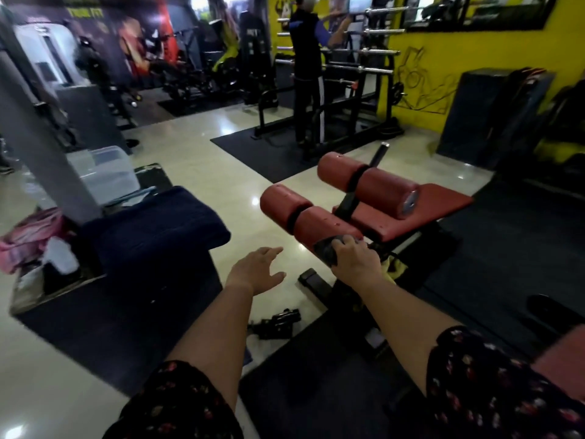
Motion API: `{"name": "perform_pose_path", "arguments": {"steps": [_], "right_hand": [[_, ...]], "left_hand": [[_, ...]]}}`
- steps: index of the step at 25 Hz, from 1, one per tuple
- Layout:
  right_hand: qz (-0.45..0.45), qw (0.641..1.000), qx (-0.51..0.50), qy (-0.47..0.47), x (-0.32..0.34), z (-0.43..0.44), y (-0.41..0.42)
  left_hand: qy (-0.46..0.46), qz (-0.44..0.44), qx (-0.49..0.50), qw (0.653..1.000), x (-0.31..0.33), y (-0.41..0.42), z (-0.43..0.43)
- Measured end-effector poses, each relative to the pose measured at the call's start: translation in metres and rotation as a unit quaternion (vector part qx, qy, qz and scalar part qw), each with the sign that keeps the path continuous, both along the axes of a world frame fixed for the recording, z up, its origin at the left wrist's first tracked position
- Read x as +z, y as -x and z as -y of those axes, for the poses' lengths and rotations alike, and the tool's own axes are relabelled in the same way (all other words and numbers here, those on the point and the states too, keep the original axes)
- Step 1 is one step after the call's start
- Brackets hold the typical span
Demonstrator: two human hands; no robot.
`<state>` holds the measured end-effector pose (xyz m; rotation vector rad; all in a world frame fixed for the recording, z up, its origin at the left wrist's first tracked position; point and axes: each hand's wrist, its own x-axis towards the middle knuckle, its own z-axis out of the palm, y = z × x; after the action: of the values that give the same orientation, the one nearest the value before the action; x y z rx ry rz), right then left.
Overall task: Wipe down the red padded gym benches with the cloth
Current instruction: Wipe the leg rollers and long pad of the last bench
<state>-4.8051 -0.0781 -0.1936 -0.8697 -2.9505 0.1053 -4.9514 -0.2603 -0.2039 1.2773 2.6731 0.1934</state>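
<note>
The right hand presses a dark cloth, half hidden under its curled fingers, onto the bench's near red roller, while the left hand hovers spread and empty.

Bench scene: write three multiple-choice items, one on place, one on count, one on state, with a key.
1. Where is the cloth?
A. on the floor
B. on the near roller's end
C. on the flat seat

2. How many red rollers does the bench carry?
A. one
B. two
C. four

3. What is the left hand doing?
A. hanging open, holding nothing
B. gripping the cloth
C. resting on the seat

Key: B, the right hand presses it against the near roller; B, a far roller sits behind; A, its fingers are spread above the floor.
</note>
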Motion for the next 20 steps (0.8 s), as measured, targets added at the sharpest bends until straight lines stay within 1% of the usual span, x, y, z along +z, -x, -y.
{"name": "perform_pose_path", "arguments": {"steps": [4,9,13,17,20], "right_hand": [[-0.001,0.999,-0.044,0.007,-0.005,-0.055,-0.004],[0.013,0.995,-0.083,0.054,-0.020,-0.094,0.004],[0.014,0.989,-0.127,0.075,-0.026,-0.117,0.030],[0.031,0.984,-0.157,0.079,-0.025,-0.141,0.067],[0.031,0.971,-0.207,0.113,-0.031,-0.155,0.098]], "left_hand": [[0.017,0.001,-0.016,1.000,-0.006,0.002,-0.055],[0.022,-0.023,-0.052,0.998,-0.012,0.020,-0.104],[0.007,-0.023,-0.079,0.997,-0.015,0.059,-0.140],[0.013,-0.016,-0.116,0.993,-0.027,0.110,-0.176],[0.016,-0.015,-0.154,0.988,-0.032,0.155,-0.203]]}}
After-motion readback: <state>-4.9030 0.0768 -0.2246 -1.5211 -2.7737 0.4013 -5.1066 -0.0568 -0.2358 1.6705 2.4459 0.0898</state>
